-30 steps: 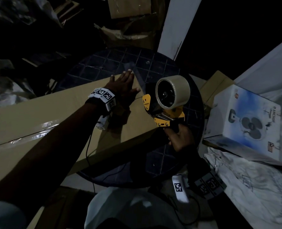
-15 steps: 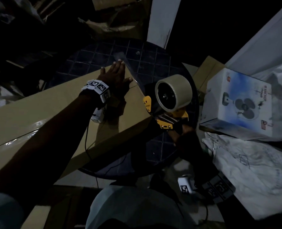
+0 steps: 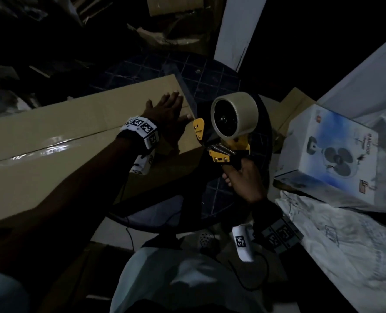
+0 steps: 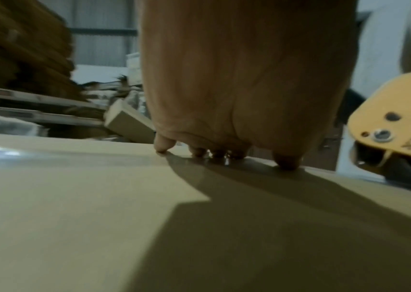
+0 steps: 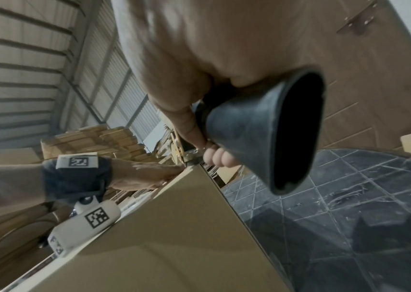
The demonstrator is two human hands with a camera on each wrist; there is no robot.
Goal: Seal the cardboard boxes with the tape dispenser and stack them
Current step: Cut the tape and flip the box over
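Note:
A long brown cardboard box [image 3: 74,136] lies across a round dark tiled table [image 3: 210,73], with clear tape [image 3: 40,150] along its top seam. My left hand [image 3: 167,114] lies flat on the box's right end, fingers straight, their tips at the far edge [image 4: 219,154]. My right hand [image 3: 244,175] grips the black handle [image 5: 261,128] of a yellow tape dispenser [image 3: 223,141] with a tan tape roll [image 3: 235,116]. The dispenser's front sits at the box's right end edge, just right of my left hand.
A white fan carton [image 3: 336,152] stands at the right on pale sacks [image 3: 345,245]. More cardboard [image 3: 296,105] lies beyond the table's right rim. A white board [image 3: 239,30] leans at the back. Flattened cartons [image 5: 99,138] are stacked against a shuttered wall.
My left hand stays flat on the box's right end. The dispenser has kept close to the end edge; the camera has shifted, with my right wrist a little lower.

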